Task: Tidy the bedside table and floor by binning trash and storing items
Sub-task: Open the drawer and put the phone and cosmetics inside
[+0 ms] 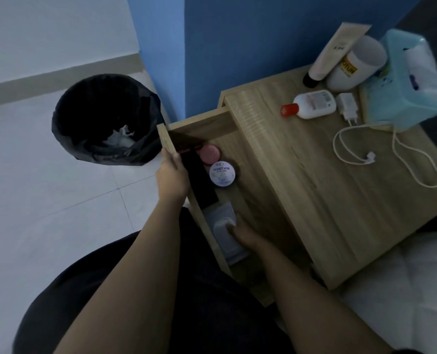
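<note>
The drawer (168,139) of the pale, wood-grain bedside table (314,190) stands pulled out. The left hand (171,175) holds its front board, fingers curled over the top edge. Inside the drawer, at the end nearest the person, lies a soft grey-white wipes pack (221,214) with a rounded flap lid. The right hand (245,237) rests on it with one fingertip on the flap. Its other fingers are in shadow, so I cannot tell whether it grips the pack.

Farther along the drawer lie a flat black oblong (202,185), a round white tin (222,174) and a round pink jar (209,154). Past the drawer's far end, a bin (61,126) lined with a crinkled black bag stands on smooth pale tiles. On the tabletop behind the drawer are a white bottle (314,104) with a red cap, a white charger (347,107) with a looped cable (416,162), and a teal tissue box (396,98).
</note>
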